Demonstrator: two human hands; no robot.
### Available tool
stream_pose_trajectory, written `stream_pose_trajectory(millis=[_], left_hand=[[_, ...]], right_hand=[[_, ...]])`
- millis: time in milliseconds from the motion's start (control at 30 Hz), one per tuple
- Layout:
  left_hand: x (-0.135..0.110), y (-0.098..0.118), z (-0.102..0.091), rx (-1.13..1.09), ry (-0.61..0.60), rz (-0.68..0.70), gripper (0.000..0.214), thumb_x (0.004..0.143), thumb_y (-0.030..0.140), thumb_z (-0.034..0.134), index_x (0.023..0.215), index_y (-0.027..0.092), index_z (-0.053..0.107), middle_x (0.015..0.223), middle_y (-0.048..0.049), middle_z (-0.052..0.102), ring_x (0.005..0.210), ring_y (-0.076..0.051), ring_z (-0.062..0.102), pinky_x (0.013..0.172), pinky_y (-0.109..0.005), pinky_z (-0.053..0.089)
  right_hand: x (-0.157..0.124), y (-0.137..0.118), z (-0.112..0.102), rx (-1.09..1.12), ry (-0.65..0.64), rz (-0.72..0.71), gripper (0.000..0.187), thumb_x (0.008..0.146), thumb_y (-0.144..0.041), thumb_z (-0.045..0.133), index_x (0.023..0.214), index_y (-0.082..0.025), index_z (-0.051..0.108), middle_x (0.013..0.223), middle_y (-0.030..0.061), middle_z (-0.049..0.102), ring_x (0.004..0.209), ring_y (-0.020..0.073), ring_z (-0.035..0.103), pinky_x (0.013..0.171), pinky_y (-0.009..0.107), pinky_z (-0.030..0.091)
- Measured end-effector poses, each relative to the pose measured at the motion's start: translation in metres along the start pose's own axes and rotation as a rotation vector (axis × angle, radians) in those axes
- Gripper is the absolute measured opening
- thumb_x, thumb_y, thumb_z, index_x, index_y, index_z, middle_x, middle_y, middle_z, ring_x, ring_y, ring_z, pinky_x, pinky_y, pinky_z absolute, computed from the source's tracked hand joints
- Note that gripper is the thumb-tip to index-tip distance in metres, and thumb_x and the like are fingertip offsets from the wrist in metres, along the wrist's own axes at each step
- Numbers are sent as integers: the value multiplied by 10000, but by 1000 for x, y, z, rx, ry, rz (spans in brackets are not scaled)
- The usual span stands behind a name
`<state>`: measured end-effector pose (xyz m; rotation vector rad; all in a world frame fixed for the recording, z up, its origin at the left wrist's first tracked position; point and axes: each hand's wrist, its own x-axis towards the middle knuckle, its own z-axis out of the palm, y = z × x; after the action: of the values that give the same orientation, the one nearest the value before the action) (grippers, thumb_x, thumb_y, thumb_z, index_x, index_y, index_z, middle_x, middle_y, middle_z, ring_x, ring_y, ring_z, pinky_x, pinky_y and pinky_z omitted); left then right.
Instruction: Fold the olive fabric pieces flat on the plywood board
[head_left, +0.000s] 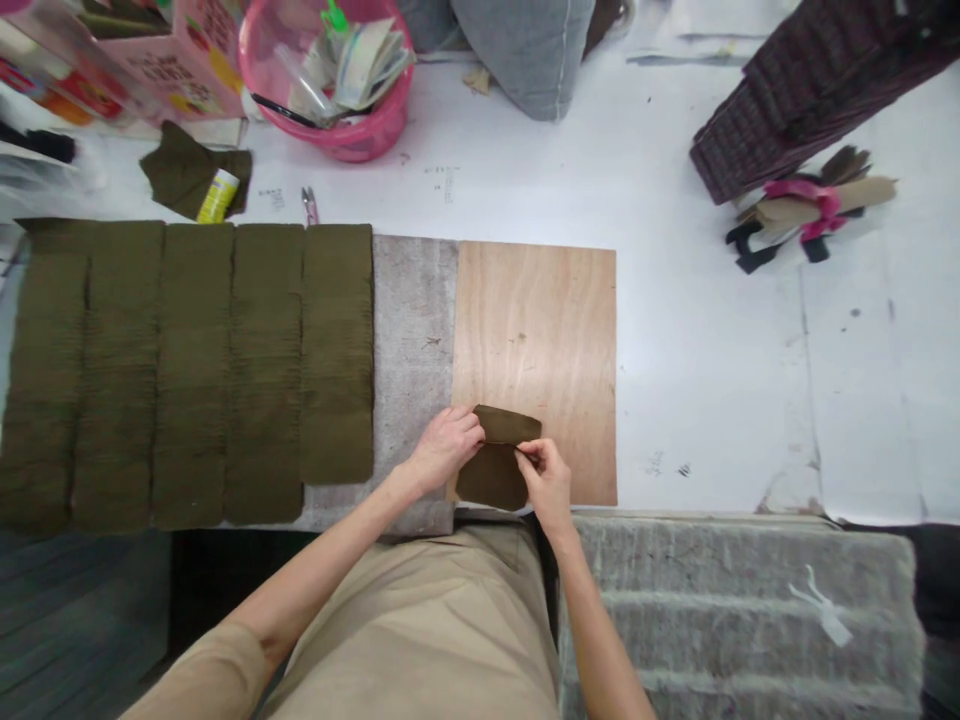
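Note:
A small olive-brown fabric piece lies on the near edge of a plywood board, its top edge folded over. My left hand pinches the fold at its left end. My right hand pinches the fabric's right side, fingers closed on it. Left of the board, several rows of stacked olive fabric pieces lie overlapped on a grey felt mat.
A pink basin of papers and tools stands at the back, beside a printed box. A yellow glue stick rests on olive scraps; small snips lie nearby. Dark woven stacks sit back right. Grey felt covers the near right.

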<state>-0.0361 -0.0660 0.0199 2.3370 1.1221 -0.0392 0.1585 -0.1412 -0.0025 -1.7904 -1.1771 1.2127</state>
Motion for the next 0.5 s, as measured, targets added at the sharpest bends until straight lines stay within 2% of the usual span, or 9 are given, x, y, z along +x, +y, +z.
stream_pose_trajectory(millis=[67, 167, 300, 400, 500], left_hand=[[-5, 4, -2, -108, 27, -40, 87, 871, 216, 541, 835, 178, 611, 857, -49, 636, 901, -198, 556, 767, -315, 402], [-13, 8, 1, -352, 45, -105, 38, 827, 214, 588, 843, 187, 609, 834, -20, 653, 813, -160, 578, 758, -280, 404], [-21, 10, 17, -757, 106, -277, 118, 843, 272, 566, 922, 186, 582, 772, 10, 628, 684, -116, 555, 626, -220, 400], [-28, 10, 30, -1049, 160, -376, 155, 802, 291, 611, 878, 164, 564, 701, 26, 573, 637, -99, 518, 581, -201, 393], [-39, 5, 34, -1252, 206, -450, 191, 758, 305, 652, 813, 148, 559, 687, 24, 548, 627, -92, 499, 567, -196, 386]], right_hand=[[-3, 3, 0, 70, 23, 94, 292, 769, -410, 650, 939, -176, 609, 894, 49, 690, 840, 179, 634, 774, 299, 494], [-5, 9, -1, 165, -43, 285, 409, 699, -471, 701, 946, -146, 668, 883, 72, 720, 813, 208, 648, 756, 334, 518], [-10, 14, 3, 400, -10, 495, 506, 631, -473, 758, 1009, -152, 659, 912, 70, 731, 782, 221, 674, 698, 332, 552], [-19, 12, 7, 424, 25, 553, 532, 614, -470, 775, 1038, -171, 656, 913, 55, 732, 772, 214, 678, 677, 312, 561], [-27, 9, 15, 400, 29, 515, 537, 650, -479, 756, 1078, -176, 644, 900, 48, 728, 765, 198, 672, 673, 293, 559]])
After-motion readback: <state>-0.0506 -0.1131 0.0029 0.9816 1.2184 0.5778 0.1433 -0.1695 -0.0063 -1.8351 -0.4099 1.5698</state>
